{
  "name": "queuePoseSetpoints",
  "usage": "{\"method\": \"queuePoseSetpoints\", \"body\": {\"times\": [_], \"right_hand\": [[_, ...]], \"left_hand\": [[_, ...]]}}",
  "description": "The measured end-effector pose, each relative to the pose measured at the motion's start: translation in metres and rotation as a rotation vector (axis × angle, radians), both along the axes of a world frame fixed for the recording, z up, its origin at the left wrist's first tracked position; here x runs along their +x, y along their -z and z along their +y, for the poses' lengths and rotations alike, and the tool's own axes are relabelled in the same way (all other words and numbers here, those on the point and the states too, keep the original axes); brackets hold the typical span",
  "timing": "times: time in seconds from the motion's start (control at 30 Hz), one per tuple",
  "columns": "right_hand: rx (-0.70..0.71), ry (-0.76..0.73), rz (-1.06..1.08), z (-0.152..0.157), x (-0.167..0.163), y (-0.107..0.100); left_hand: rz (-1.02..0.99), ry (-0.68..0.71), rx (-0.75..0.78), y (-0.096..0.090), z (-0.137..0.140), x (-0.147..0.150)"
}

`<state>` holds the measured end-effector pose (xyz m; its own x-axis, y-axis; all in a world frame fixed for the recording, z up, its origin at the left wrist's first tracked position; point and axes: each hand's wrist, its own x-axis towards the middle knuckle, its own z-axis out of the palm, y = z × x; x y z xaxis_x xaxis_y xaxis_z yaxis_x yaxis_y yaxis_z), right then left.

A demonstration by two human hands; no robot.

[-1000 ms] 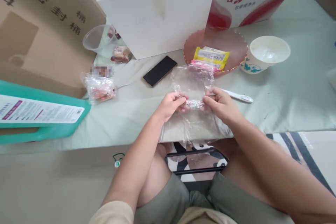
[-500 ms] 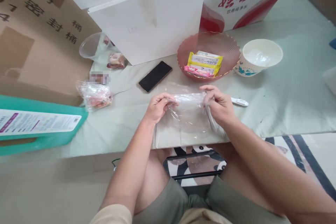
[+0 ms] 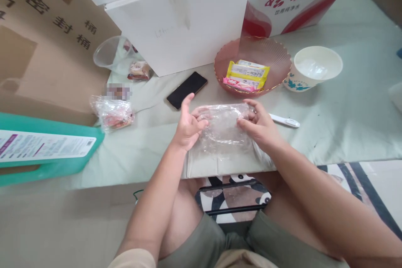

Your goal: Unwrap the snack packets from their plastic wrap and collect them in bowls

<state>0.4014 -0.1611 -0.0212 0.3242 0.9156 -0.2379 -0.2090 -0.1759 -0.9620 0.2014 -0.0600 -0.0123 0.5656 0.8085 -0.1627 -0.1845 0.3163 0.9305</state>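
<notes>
A crinkled clear plastic bag (image 3: 224, 123) is stretched between my two hands, just above the near edge of the table. My left hand (image 3: 188, 127) grips the bag's left side, its thumb in front, some fingers behind the film and the index finger raised. On the other side, my right hand (image 3: 259, 125) pinches the bag with the thumb in front and fingers behind. A white pen-like tool (image 3: 285, 120) lies beside my right hand, partly covered by it. Beyond my left hand is a black phone (image 3: 187, 90), lying flat.
Behind the bag stand a pink scalloped bowl (image 3: 220, 77) with wrapped wafer snacks (image 3: 246, 76) and a white paper tub (image 3: 314, 69). Boxes (image 3: 185, 25) line the back. At left are a bagged snack (image 3: 116, 115), a clear plastic cup (image 3: 111, 56) and a green container (image 3: 63, 167).
The bag's top band has opened out into a wider crumpled sheet. My left index finger has lifted, and my right thumb has moved onto the front of the bag.
</notes>
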Motion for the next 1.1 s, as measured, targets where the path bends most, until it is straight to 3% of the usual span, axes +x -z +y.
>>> {"method": "queuePoseSetpoints", "body": {"times": [0.07, 0.13, 0.23, 0.33, 0.5, 0.7, 0.8, 0.97, 1.1], "right_hand": [[0.047, 0.032, 0.052, 0.002, -0.001, -0.003], [0.076, 0.055, 0.111, 0.003, -0.002, -0.005], [0.051, -0.069, 0.122, 0.002, -0.002, -0.006], [-0.032, -0.227, -0.009, 0.000, 0.001, -0.007], [-0.119, -0.221, -0.056, -0.003, 0.005, -0.011], [0.022, -0.104, 0.124, -0.003, 0.008, -0.003], [0.037, -0.121, 0.004, -0.005, 0.015, 0.000], [0.170, -0.070, -0.389, -0.015, 0.027, -0.008], [0.265, -0.018, -0.317, -0.024, 0.029, -0.014]], "left_hand": [[0.022, 0.142, -0.165, -0.002, -0.003, 0.002], [0.117, 0.210, -0.224, -0.001, -0.006, 0.005], [0.192, 0.135, -0.160, 0.001, -0.008, 0.011], [0.215, 0.067, -0.083, 0.002, -0.007, 0.013], [0.373, 0.177, -0.068, 0.001, -0.003, 0.007], [0.145, 0.087, -0.156, -0.003, 0.001, 0.007], [0.170, 0.102, -0.138, -0.004, 0.005, 0.009], [0.282, 0.090, 0.048, -0.001, 0.001, 0.011], [0.296, 0.173, 0.092, -0.004, -0.008, 0.009]]}}
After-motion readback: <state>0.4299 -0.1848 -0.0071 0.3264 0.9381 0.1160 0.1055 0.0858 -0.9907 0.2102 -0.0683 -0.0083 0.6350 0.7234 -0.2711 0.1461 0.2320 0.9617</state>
